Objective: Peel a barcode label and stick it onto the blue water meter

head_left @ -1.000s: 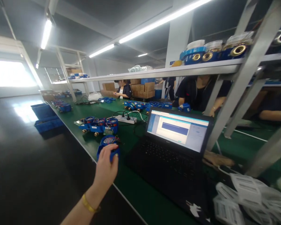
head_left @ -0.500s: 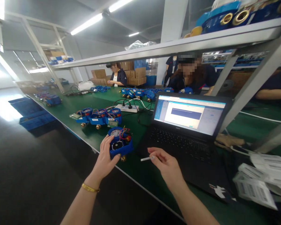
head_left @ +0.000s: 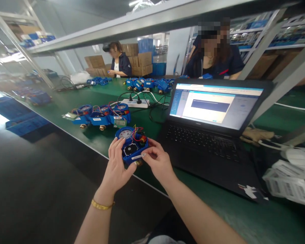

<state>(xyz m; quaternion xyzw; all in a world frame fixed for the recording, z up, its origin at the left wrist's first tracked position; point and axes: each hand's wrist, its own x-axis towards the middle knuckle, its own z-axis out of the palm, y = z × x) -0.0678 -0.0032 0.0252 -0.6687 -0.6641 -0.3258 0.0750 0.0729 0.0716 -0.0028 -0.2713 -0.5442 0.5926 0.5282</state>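
A blue water meter (head_left: 134, 160) with an open housing stands at the front edge of the green bench. It has a round dial, a black square part, loose coloured wires and a brass fitting at its lower front. My left hand (head_left: 116, 166) grips its left side, fingers on the dial's rim and thumb at the front wall. Pinched between thumb and fingers of my right hand (head_left: 158, 162) is a small white label strip (head_left: 136, 157), which lies against or just before the meter's front wall; whether it touches, I cannot tell.
Several wired blue meters (head_left: 99, 119) stand behind. A power strip (head_left: 135, 103) with cables lies farther back. On the right are an open laptop (head_left: 203, 142) and printed label sheets (head_left: 289, 181). Two people (head_left: 120, 64) work across the bench (head_left: 73, 98), under a shelf beam.
My right hand has moved left with the white label strip, from beside the laptop to the meter's front wall. My left hand stays on the meter. The camera view has tilted down.
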